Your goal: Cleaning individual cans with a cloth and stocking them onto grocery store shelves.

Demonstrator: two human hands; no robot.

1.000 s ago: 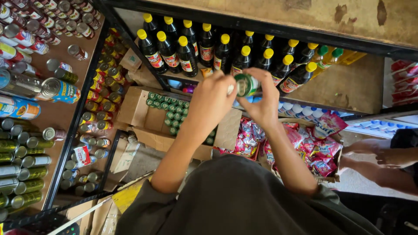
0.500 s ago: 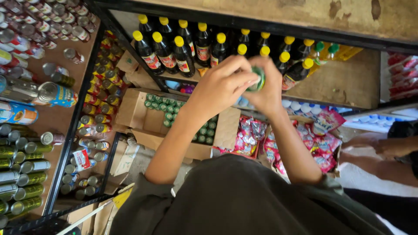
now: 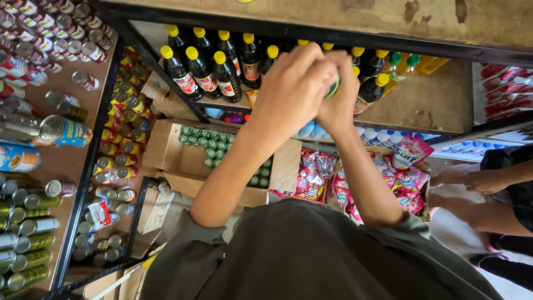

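Item: small green bottle (image 3: 332,87), nearly hidden, clasped between left hand (image 3: 291,91) and right hand (image 3: 340,100), both grips closed on it, at shelf (image 3: 438,105) beside dark yellow-capped bottles (image 3: 206,75); best kept upright, set gently into the row.

Both hands, the left hand (image 3: 291,91) and the right hand (image 3: 338,97), are clasped together around a green bottle (image 3: 332,87) just in front of the shelf, blocking the middle of its opening. Behind them dark bottles with yellow caps (image 3: 205,66) stand packed close across the shelf's left and centre, leaving no gap to slip through. To the right, past the green-capped bottles (image 3: 401,62), the bare wooden shelf board (image 3: 438,100) lies open. Below, the cardboard box (image 3: 183,158) is half filled with green-capped bottles (image 3: 208,145), its near part free. Cans (image 3: 33,244) crowd the left shelves.
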